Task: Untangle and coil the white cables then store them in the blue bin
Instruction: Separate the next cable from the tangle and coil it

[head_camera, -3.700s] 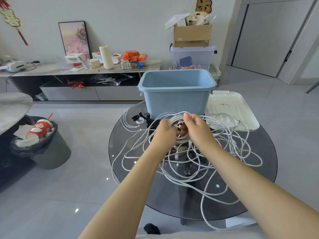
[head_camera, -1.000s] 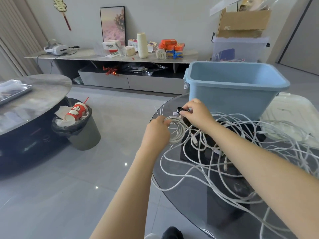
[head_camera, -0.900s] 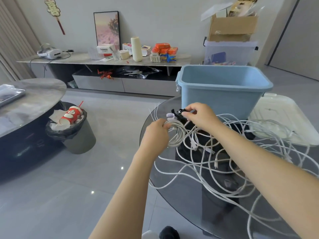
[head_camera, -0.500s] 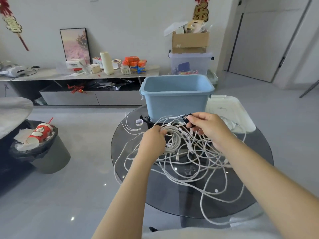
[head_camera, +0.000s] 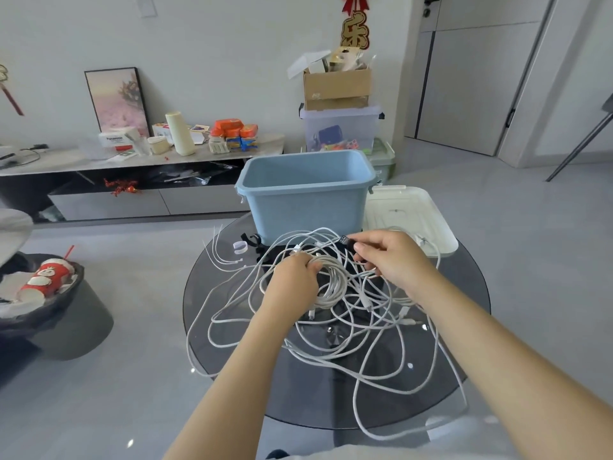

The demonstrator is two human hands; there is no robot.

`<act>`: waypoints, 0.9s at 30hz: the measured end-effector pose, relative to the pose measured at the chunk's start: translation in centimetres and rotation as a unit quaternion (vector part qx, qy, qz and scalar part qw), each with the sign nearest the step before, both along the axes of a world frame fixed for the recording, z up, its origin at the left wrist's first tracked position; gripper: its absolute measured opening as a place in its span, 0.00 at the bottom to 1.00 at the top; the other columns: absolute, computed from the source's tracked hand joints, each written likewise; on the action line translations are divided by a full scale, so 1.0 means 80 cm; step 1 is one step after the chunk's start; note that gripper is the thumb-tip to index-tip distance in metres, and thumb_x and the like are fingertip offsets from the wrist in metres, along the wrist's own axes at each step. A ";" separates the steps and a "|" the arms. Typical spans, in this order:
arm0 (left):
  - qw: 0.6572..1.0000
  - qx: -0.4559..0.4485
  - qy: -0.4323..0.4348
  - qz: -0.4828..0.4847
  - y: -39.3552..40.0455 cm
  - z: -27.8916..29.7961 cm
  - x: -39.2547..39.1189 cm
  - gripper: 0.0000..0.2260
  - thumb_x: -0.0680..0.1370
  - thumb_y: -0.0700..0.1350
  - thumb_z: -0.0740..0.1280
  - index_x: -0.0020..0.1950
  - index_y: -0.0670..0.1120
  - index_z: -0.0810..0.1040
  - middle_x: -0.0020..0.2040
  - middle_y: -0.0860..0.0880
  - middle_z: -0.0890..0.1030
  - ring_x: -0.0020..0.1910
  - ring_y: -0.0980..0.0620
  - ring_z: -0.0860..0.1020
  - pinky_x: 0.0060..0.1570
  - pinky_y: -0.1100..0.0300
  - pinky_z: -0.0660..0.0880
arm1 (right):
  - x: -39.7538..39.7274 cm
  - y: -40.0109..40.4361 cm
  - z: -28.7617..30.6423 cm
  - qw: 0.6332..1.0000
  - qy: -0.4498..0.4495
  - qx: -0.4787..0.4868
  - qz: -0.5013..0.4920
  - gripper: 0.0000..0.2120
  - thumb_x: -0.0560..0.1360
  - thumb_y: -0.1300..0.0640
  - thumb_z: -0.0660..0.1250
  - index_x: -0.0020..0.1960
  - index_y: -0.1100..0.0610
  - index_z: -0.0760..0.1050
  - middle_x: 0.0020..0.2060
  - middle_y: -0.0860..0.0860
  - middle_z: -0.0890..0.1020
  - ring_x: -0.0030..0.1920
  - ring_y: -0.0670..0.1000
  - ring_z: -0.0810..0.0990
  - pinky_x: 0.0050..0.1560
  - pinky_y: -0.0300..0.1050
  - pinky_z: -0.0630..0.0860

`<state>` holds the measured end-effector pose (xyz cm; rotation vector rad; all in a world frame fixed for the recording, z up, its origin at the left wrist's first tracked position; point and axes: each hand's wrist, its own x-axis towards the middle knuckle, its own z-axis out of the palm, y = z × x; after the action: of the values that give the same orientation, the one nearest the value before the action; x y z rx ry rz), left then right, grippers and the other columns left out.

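Observation:
A tangle of white cables (head_camera: 361, 340) sprawls over the round dark glass table (head_camera: 464, 343). My left hand (head_camera: 292, 282) grips a coiled bundle of white cable (head_camera: 331, 287) just above the tabletop. My right hand (head_camera: 394, 257) pinches a small black strap (head_camera: 345, 241) by its end, a little right of the coil and above it. The blue bin (head_camera: 305, 194) stands empty at the far side of the table, just behind both hands.
A white lid (head_camera: 408, 214) lies right of the bin. Black straps (head_camera: 253, 240) and white cable ties (head_camera: 219, 254) lie on the table's far left. A bin with rubbish (head_camera: 49, 303) stands on the floor at left. A low shelf with clutter runs along the wall.
My right hand fetched a black strap from the table's far left and brought it right, beside the coil. My left hand has kept hold of the coiled bundle. The view swung back to centre.

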<state>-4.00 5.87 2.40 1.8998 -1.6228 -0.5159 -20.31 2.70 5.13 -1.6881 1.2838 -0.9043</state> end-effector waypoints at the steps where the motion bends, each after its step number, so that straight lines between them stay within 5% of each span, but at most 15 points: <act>1: 1.000 0.000 -0.002 -0.008 0.000 -0.002 0.001 0.13 0.82 0.45 0.57 0.38 0.45 0.67 0.33 0.51 0.70 0.36 0.49 0.69 0.37 0.58 0.62 | 0.000 -0.003 -0.003 0.998 0.055 -0.039 0.007 0.11 0.78 0.61 0.62 0.54 0.48 0.79 0.40 0.45 0.81 0.38 0.41 0.77 0.41 0.34 0.71; 3: 0.999 -0.001 -0.009 -0.030 -0.001 -0.004 0.004 0.12 0.82 0.45 0.58 0.40 0.43 0.70 0.33 0.51 0.71 0.35 0.49 0.69 0.35 0.58 0.61 | 0.002 -0.008 -0.007 0.987 0.133 -0.089 0.027 0.13 0.79 0.62 0.61 0.57 0.51 0.80 0.48 0.48 0.81 0.46 0.44 0.77 0.48 0.37 0.68; 6: 0.998 -0.010 -0.003 -0.063 -0.003 -0.004 0.008 0.13 0.82 0.45 0.58 0.36 0.47 0.68 0.32 0.52 0.71 0.32 0.55 0.68 0.31 0.67 0.65 | 0.005 -0.013 -0.010 0.970 0.194 -0.136 0.053 0.12 0.78 0.62 0.62 0.57 0.53 0.81 0.46 0.50 0.76 0.46 0.48 0.74 0.45 0.35 0.63; 12: 0.996 -0.018 -0.012 -0.085 -0.011 -0.005 0.013 0.11 0.81 0.46 0.59 0.40 0.48 0.70 0.33 0.52 0.72 0.33 0.54 0.69 0.31 0.69 0.64 | 0.004 -0.013 -0.005 0.968 0.171 -0.156 0.099 0.06 0.74 0.61 0.68 0.48 0.53 0.81 0.42 0.43 0.79 0.41 0.38 0.75 0.42 0.24 0.67; 21: 0.986 0.015 0.015 -0.167 -0.011 -0.002 0.019 0.14 0.81 0.46 0.59 0.43 0.37 0.76 0.35 0.48 0.74 0.34 0.53 0.69 0.36 0.61 0.66 | 0.009 -0.013 -0.003 0.958 0.202 -0.151 0.134 0.04 0.71 0.61 0.72 0.42 0.52 0.81 0.36 0.42 0.80 0.37 0.43 0.77 0.40 0.34 0.71; 27: 0.979 0.051 0.049 -0.189 -0.010 -0.001 0.025 0.14 0.80 0.48 0.61 0.36 0.46 0.74 0.31 0.54 0.74 0.31 0.55 0.69 0.34 0.62 0.66 | 0.011 -0.015 -0.006 0.953 0.201 -0.167 0.151 0.04 0.69 0.61 0.73 0.43 0.53 0.81 0.38 0.45 0.80 0.38 0.46 0.76 0.42 0.39 0.72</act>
<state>-1.97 5.07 2.32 1.6087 -1.9315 -0.8488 -19.39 1.47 4.69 -2.3544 1.1179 -0.6367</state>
